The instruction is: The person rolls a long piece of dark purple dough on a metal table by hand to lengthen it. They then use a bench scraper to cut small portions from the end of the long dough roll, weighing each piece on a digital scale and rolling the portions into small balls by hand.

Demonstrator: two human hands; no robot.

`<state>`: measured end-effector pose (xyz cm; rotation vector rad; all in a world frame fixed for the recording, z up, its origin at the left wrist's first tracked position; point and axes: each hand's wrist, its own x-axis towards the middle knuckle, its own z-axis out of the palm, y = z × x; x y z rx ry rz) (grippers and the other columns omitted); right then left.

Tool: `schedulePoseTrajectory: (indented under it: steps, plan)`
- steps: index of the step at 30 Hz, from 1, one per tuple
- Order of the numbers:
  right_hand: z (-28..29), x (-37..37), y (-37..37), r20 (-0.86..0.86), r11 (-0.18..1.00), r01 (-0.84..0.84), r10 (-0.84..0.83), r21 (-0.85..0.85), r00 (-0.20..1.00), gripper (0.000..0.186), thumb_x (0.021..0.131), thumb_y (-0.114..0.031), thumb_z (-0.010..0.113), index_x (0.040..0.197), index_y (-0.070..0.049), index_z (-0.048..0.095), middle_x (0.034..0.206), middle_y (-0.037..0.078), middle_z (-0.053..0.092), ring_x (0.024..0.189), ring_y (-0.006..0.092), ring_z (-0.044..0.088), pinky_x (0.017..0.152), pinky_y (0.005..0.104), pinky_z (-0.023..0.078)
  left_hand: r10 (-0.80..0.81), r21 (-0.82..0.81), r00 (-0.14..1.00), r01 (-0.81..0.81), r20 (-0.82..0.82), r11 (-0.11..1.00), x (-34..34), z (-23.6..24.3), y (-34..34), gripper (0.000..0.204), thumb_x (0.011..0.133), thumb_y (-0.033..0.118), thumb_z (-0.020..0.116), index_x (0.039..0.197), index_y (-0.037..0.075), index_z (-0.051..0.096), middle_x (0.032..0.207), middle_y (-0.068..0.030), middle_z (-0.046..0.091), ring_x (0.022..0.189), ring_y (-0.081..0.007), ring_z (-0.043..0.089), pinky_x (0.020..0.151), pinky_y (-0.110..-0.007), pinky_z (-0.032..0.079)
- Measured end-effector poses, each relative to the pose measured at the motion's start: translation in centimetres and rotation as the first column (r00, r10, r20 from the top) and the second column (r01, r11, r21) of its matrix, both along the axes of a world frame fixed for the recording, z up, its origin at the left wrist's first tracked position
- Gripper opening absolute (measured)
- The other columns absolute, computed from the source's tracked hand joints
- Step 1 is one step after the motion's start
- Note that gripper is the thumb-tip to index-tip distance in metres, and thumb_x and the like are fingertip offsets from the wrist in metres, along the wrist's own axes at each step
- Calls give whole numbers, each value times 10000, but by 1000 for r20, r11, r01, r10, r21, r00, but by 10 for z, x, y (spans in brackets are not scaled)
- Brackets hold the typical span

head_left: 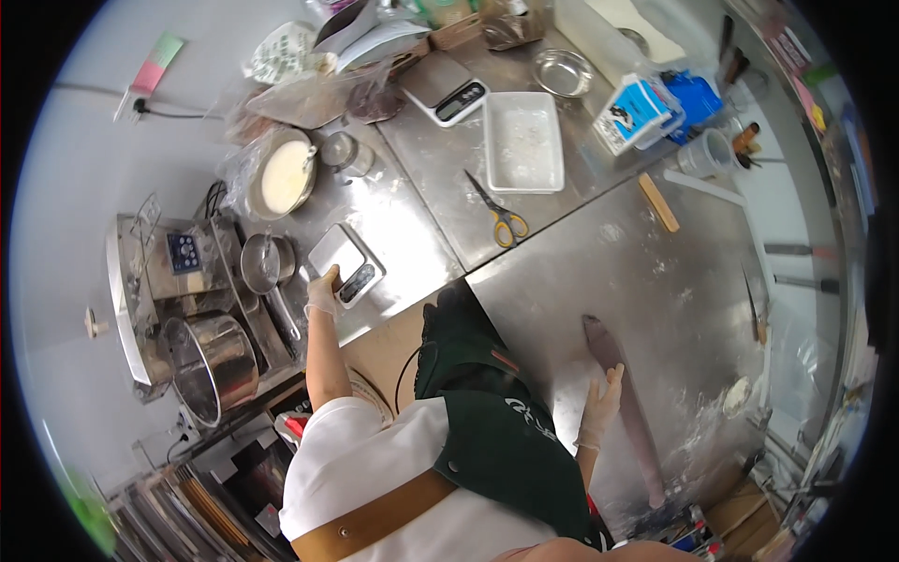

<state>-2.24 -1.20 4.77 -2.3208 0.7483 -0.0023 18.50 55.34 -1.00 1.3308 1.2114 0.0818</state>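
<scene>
My left hand (321,288), in a clear glove, is closed on the left edge of a white kitchen scale (338,249) with a dark display. The scale lies on the left steel table near its front edge. On the right, my right hand (599,405), gloved as well, has its fingers apart and holds nothing. It hovers at or just beside a long purple strip of dough (634,407), which lies lengthwise on the right table. Whether the fingertips touch the dough, I cannot tell.
Scissors (504,221), a white tray (523,178) and a second scale (444,91) lie farther back. Left are a small saucepan (260,266), a bowl of pale cream (285,180) and a mixer bowl (213,363). A wooden stick (659,202) and a knife (754,307) lie right.
</scene>
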Motion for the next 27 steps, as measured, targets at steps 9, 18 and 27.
schedulePoseTrajectory:
  steps: [9, 18, 27]
  plan:
    - [11, -3, -16, 46, 985, 57, -50, -161, 998, 612, 888, -150, 635, 1439, 13, 423, 1289, 210, 604, 1161, 366, 579, 1000, 454, 439, -188, 93, 982, 187, 3, 978, 5, -14, -13, 384, 828, 216, 788, 554, 106, 542, 497, 10, 478, 406, -135, 426, 417, -285, 304]
    - [9, 39, -46, 24, 969, 136, -134, -205, 991, 479, 902, -147, 642, 1354, -26, 540, 1194, 182, 655, 1089, 349, 621, 923, 434, 487, -483, 180, 829, 448, 283, 876, 28, 45, -148, 321, 886, -3, 677, 1089, 142, 475, 971, -15, 588, 830, -123, 571, 702, -260, 470]
    - [-30, 291, -105, 234, 841, -124, 283, -527, 930, 275, 823, -128, 692, 1070, -28, 625, 976, 130, 656, 955, 334, 616, 820, 455, 504, -797, -162, 478, 878, 369, 451, 79, 0, -389, 399, 814, -80, 712, 1060, 95, 451, 904, -1, 532, 850, -106, 548, 746, -253, 472]
